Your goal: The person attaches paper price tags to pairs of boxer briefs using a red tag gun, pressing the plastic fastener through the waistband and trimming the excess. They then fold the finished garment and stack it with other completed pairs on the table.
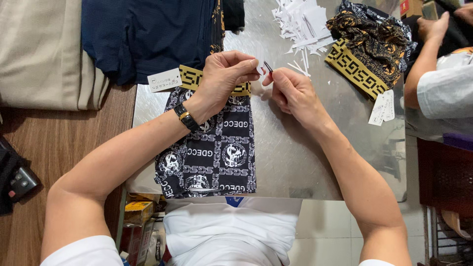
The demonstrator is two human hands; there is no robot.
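black-and-white patterned shorts (pixel 212 152) lie just under the left hand (pixel 224 74), its fingers pinched shut on a small white tag (pixel 259 65), while the right hand (pixel 290 91) pinches a thin dark pin (pixel 268 66) beside it, a tagging step needing fine alignment.

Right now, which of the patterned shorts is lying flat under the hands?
The black-and-white patterned shorts, spread flat right below the left hand and right hand. The black-and-gold shorts lie crumpled farther off, by the paper scraps.
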